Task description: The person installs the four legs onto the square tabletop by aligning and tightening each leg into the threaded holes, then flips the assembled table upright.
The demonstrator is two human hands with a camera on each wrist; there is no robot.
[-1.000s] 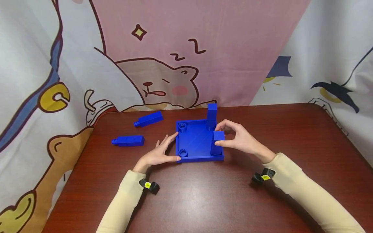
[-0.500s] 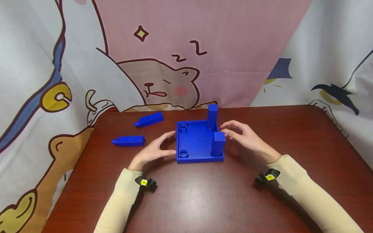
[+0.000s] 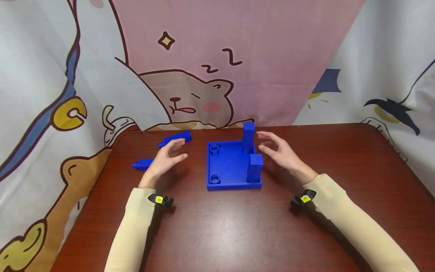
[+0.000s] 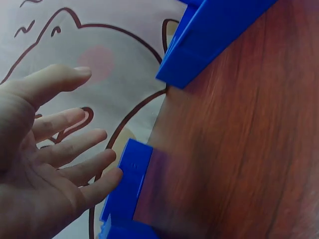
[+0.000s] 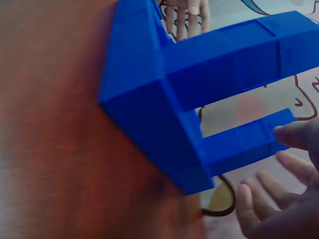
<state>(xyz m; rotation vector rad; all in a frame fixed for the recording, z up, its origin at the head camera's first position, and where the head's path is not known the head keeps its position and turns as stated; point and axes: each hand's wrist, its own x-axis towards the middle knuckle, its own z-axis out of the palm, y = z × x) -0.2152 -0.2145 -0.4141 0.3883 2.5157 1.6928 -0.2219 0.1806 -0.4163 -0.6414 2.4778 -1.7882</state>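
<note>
A shallow blue square base (image 3: 229, 164) with raised edges lies on the table. Two blue square posts stand upright at its right corners, a front post (image 3: 255, 170) and a back post (image 3: 248, 136). Round threaded sockets (image 3: 214, 179) show at the left corners. Left of the base lie two loose blue posts, one farther back (image 3: 185, 136) and one nearer (image 3: 142, 164), partly hidden by my left hand. That left hand (image 3: 165, 161) hovers by them with fingers apart, holding nothing. My right hand (image 3: 280, 153), fingers loosely bent and holding nothing, is just right of the upright posts.
The brown wooden table (image 3: 224, 226) extends around the base. Behind it hangs a cartoon-printed cloth (image 3: 272, 68), close to the table's back edge. A black wrist device (image 3: 161, 200) sits on the left sleeve, and a similar device (image 3: 303, 199) on the right.
My right hand has let go of the front post and drawn back to the right. My left hand has left the base's edge and moved left to the loose posts.
</note>
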